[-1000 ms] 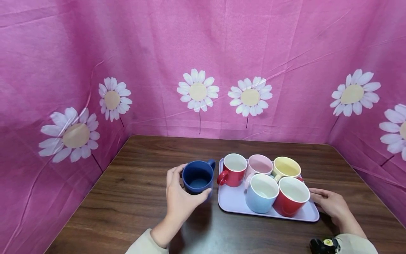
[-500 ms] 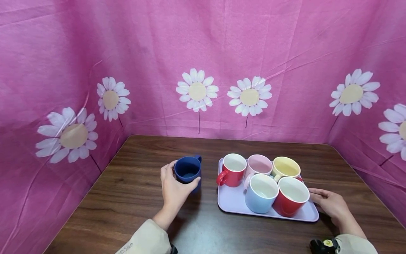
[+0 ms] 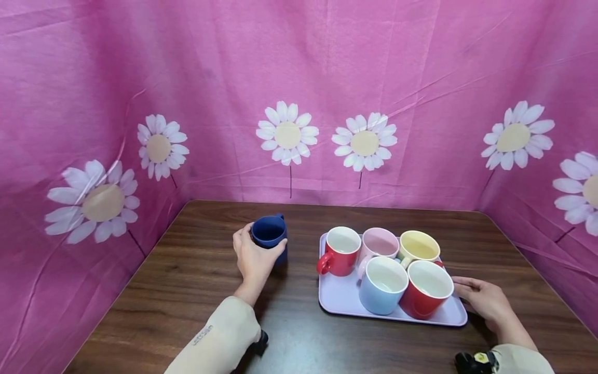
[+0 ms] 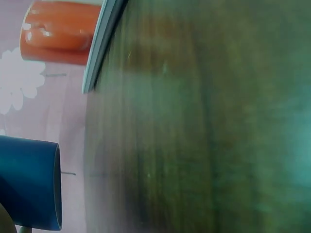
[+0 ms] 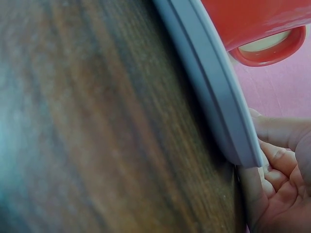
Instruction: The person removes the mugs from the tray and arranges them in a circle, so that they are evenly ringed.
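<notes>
My left hand (image 3: pixel 254 259) grips a dark blue mug (image 3: pixel 269 231), thumb and fingers round its sides, left of the tray. In the left wrist view the blue mug (image 4: pixel 29 184) shows its base apart from the tabletop. My right hand (image 3: pixel 486 301) holds the right edge of the lilac tray (image 3: pixel 338 298); in the right wrist view the hand (image 5: pixel 286 179) meets the tray rim (image 5: pixel 218 92) at its corner. On the tray stand a red mug (image 3: pixel 340 259), a pink mug (image 3: pixel 379 243), a yellow mug (image 3: pixel 419 245), a light blue mug (image 3: pixel 382 291) and another red mug (image 3: pixel 422 298).
The brown wooden table (image 3: pixel 187 291) bears the tray and reaches back to a pink curtain (image 3: pixel 224 104) printed with white daisies, which also hangs on both sides. Black wrist gear (image 3: pixel 474 362) sits by the right sleeve.
My left hand has carried the blue mug leftward and farther back, away from the tray. The right hand and the mugs on the tray have stayed in place.
</notes>
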`<state>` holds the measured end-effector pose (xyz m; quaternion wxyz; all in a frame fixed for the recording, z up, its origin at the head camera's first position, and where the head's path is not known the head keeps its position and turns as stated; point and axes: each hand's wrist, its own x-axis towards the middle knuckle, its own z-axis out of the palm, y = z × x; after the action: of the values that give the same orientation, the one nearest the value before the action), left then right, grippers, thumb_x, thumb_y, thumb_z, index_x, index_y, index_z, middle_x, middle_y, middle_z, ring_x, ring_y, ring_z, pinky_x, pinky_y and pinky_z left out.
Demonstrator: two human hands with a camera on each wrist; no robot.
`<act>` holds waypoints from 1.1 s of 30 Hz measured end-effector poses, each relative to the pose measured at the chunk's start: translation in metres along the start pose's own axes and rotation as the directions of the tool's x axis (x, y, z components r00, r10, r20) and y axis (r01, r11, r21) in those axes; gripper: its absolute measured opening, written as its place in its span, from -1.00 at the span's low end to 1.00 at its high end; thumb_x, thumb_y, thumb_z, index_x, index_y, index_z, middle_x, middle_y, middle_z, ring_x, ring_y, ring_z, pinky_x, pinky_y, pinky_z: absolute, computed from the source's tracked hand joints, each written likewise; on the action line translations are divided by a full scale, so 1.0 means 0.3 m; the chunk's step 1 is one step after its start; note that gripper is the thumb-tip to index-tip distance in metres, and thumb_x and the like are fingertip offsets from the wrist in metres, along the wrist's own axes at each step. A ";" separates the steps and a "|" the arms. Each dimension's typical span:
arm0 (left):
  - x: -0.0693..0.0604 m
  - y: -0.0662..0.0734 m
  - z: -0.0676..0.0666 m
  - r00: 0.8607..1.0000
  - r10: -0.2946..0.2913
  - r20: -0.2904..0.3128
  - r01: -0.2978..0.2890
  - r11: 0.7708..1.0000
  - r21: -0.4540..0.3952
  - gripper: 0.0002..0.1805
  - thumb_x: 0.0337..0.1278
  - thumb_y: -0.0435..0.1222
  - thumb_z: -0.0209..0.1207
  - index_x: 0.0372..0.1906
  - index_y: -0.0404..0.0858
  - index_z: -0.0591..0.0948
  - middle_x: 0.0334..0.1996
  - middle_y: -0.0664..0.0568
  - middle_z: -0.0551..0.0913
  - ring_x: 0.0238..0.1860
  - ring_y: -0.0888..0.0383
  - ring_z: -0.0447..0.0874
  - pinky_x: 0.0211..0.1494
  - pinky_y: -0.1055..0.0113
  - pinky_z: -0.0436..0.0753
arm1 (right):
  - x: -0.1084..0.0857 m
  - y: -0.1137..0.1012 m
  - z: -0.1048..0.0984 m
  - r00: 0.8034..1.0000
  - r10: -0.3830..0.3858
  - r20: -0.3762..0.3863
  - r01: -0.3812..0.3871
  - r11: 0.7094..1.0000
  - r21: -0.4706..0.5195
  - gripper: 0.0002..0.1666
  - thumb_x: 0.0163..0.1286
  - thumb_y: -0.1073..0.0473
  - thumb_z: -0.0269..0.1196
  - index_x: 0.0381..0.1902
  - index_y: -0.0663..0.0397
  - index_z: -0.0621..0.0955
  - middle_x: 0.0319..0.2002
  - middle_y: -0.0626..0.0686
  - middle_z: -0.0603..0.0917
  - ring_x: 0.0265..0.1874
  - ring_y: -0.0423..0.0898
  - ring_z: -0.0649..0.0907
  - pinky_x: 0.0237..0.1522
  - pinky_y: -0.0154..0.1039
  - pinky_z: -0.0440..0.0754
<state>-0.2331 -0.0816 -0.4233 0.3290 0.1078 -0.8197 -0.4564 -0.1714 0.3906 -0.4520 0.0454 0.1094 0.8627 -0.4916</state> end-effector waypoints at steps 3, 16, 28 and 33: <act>0.017 -0.011 0.015 1.000 -0.024 -0.010 0.024 0.999 0.021 -0.12 -0.53 -0.02 0.56 0.10 -0.19 0.47 0.05 -0.06 0.38 0.10 -0.02 0.32 -0.23 -0.11 0.52 | 0.000 0.000 0.002 1.000 0.003 -0.004 -0.003 1.000 0.001 -0.33 0.36 0.06 0.23 0.15 0.58 0.40 -0.11 0.25 0.65 -0.37 -0.37 0.60 -0.27 -0.28 0.65; 0.096 -0.067 0.082 0.993 -0.103 -0.052 0.105 0.993 0.052 -0.10 -0.50 0.03 0.54 0.12 -0.19 0.45 0.05 -0.06 0.35 0.15 -0.02 0.27 -0.21 -0.15 0.52 | -0.003 0.009 0.012 1.000 0.003 -0.006 -0.003 1.000 0.015 -0.35 0.36 0.09 0.24 0.15 0.59 0.40 -0.12 0.23 0.66 -0.36 -0.37 0.60 -0.27 -0.28 0.65; 0.180 -0.068 0.125 0.984 -0.151 -0.090 0.156 0.986 0.054 -0.08 -0.48 0.07 0.53 0.14 -0.19 0.42 0.07 -0.08 0.33 0.16 -0.03 0.25 -0.14 -0.18 0.52 | -0.002 0.003 0.007 1.000 -0.006 -0.001 0.006 1.000 0.020 -0.36 0.37 0.10 0.21 0.15 0.60 0.39 -0.11 0.25 0.64 -0.35 -0.39 0.58 -0.26 -0.28 0.65; 0.198 -0.075 0.133 0.982 -0.160 -0.103 0.166 0.985 0.048 -0.07 -0.49 0.04 0.54 0.13 -0.23 0.42 0.07 -0.11 0.33 0.15 -0.04 0.25 -0.13 -0.17 0.52 | -0.004 0.006 0.006 1.000 -0.015 -0.001 0.015 0.999 0.030 -0.37 0.37 0.11 0.21 0.13 0.61 0.39 -0.14 0.22 0.66 -0.35 -0.39 0.58 -0.27 -0.29 0.65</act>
<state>-0.3065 -0.0957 -0.4302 0.3274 0.2063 -0.8033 -0.4526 -0.1698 0.3898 -0.4544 0.0399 0.1035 0.8561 -0.5048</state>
